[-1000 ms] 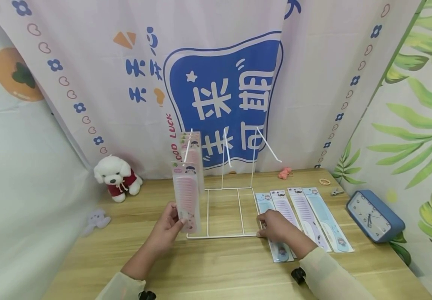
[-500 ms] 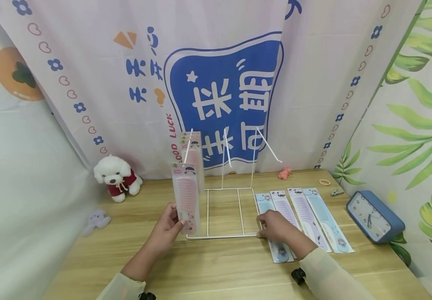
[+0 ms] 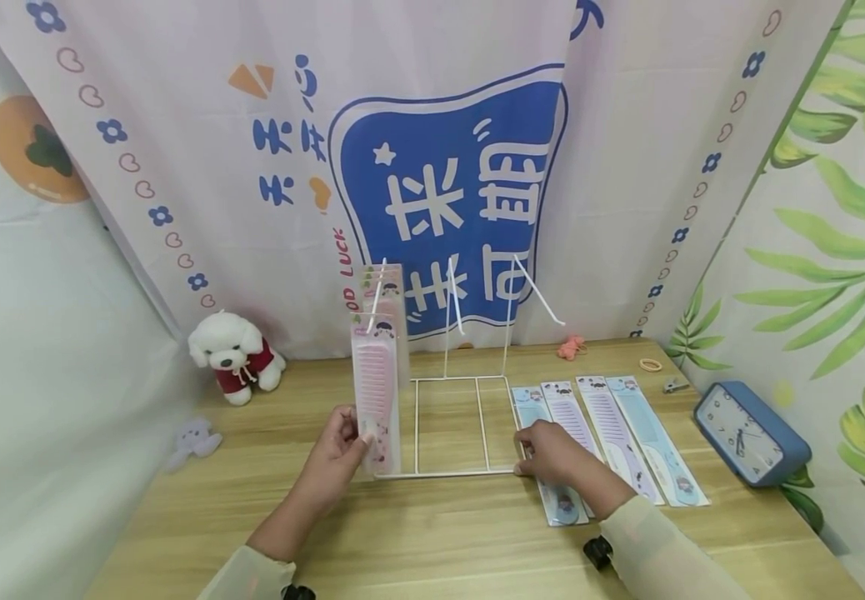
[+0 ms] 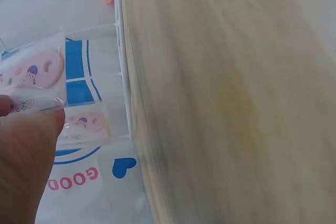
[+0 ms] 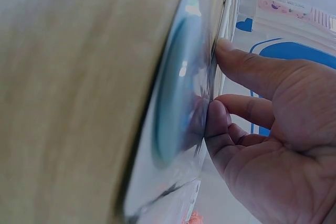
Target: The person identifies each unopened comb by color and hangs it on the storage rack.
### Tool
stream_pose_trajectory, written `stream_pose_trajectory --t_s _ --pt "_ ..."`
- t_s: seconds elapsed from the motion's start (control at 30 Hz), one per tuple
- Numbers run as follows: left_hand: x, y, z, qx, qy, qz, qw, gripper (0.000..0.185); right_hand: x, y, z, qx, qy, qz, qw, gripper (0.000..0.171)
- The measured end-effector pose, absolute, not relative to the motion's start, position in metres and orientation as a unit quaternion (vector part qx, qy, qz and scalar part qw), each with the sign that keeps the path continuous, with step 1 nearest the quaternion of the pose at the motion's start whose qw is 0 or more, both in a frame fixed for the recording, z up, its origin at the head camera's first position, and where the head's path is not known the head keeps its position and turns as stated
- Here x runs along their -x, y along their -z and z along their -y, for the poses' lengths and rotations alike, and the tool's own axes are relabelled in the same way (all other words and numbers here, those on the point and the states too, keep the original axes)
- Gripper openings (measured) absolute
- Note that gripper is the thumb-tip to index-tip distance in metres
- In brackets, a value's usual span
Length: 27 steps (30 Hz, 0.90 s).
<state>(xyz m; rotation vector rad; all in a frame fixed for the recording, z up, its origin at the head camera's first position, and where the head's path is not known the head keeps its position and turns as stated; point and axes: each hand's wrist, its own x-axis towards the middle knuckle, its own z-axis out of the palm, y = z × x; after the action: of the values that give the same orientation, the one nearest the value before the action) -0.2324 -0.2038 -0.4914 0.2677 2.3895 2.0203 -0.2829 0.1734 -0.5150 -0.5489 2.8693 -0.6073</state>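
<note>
A pink comb (image 3: pixel 375 387) in a clear-fronted package is pinched near its lower end by my left hand (image 3: pixel 330 462), thumb in front. It stands upright, its top overlapping the front end of the left hook of a white wire display rack (image 3: pixel 447 474). Behind it, several similar packaged pink combs (image 3: pixel 397 304) hang on that hook. In the left wrist view the held package (image 4: pixel 37 72) shows its printed lower end. My right hand (image 3: pixel 556 454) grips the front right corner of the rack's base with thumb and fingers. The rack's middle and right hooks carry nothing.
Right of the rack lie packaged blue and purple combs (image 3: pixel 612 429), one partly under my right hand. A blue clock (image 3: pixel 751 433), hair clip (image 3: pixel 675 384) and hair tie (image 3: pixel 650 364) are farther right. A plush dog (image 3: pixel 233 354) and a small purple toy (image 3: pixel 194 440) sit left.
My left hand has tilted and shifted the comb package slightly right, its top rising toward the left hook's front end. The right hand and the rack have stayed put.
</note>
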Motion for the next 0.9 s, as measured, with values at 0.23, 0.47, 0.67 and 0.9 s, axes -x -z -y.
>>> stream_pose_trajectory --t_s 0.23,0.47,0.67,0.9 --pt "0.249 0.490 0.196 -0.043 -0.650 -0.758 -0.036 0.018 0.282 0.512 -0.174 0.188 0.200 -0.958 0.080 0.041" --pt "0.272 0.486 0.189 -0.011 -0.644 -0.763 -0.057 0.021 0.280 0.512 -0.174 0.185 0.204 -0.958 0.080 0.041" --pt "0.285 0.489 0.189 0.002 -0.647 -0.760 -0.060 0.020 0.280 0.514 -0.173 0.190 0.209 -0.956 0.080 0.041" --pt "0.303 0.496 0.193 0.025 -0.627 -0.776 -0.056 0.016 0.280 0.511 -0.175 0.194 0.210 -0.956 0.070 0.046"
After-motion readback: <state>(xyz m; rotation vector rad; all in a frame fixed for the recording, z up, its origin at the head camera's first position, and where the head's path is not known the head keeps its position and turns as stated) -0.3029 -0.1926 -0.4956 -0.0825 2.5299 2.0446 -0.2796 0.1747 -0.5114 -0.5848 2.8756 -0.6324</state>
